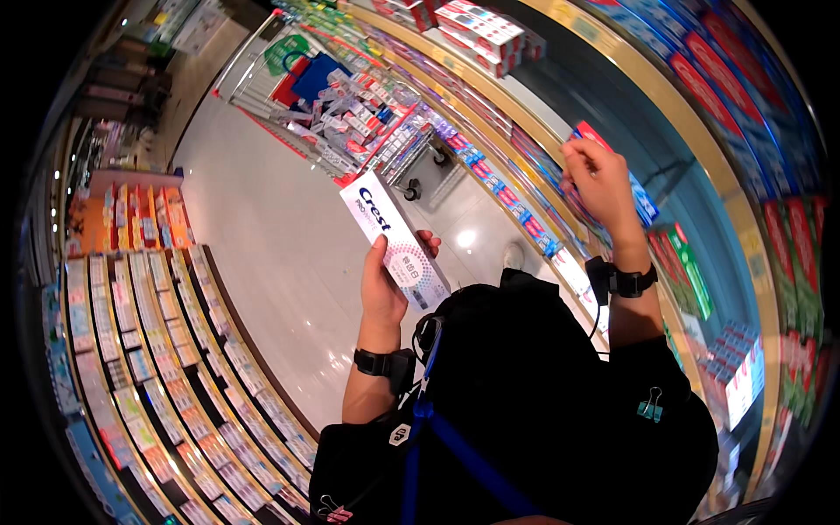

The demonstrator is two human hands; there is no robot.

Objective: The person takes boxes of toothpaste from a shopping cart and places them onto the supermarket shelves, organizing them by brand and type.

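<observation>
My left hand (387, 279) grips a white Crest toothpaste box (400, 249) above the tiled floor, thumb on its printed front and fingertips around its far edge. The box is tilted and bears blue lettering and a ring of dots. My right hand (597, 184) is raised at the shelving on the right, its fingers curled in. Behind it, a red and blue carton (643, 197) shows at the shelf, partly covered by the hand. Whether the fingers touch that carton cannot be made out.
A shopping cart (328, 157) heaped with boxes stands ahead against the shelving. White and red cartons (482, 33) are stacked on the upper right shelf. A green and red carton (692, 269) lies by my right forearm. Stocked display shelves (177, 367) line the left side.
</observation>
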